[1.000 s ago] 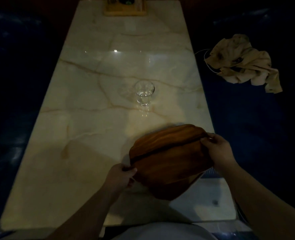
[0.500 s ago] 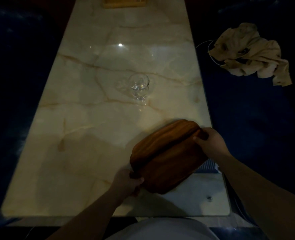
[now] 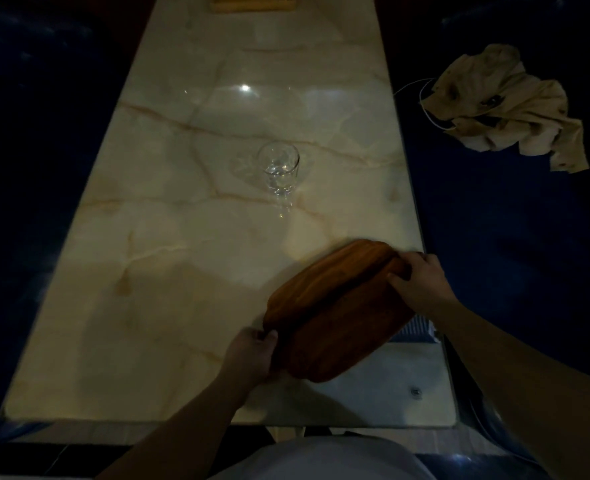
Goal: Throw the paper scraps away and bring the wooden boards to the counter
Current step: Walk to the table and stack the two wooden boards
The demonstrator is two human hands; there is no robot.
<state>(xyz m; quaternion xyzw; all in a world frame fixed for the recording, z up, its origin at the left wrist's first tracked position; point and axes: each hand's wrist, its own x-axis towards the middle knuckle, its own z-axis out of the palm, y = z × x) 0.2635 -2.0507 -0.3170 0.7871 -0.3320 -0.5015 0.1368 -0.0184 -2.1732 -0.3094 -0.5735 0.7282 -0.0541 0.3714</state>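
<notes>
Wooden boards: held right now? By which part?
Yes. Both hands hold the stacked wooden boards: left hand at the near-left edge, right hand at the far-right end.

Two wooden boards [image 3: 335, 306], one glass [image 3: 279, 168], one cloth [image 3: 508, 109].

Two stacked brown wooden boards [image 3: 338, 310], tilted, held above the table's near right corner.

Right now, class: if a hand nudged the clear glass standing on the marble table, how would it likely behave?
The glass would probably slide easily, since the marble table looks polished. It looks short and wide, so tipping seems unlikely. Being thin clear glass, it is likely fragile.
</notes>
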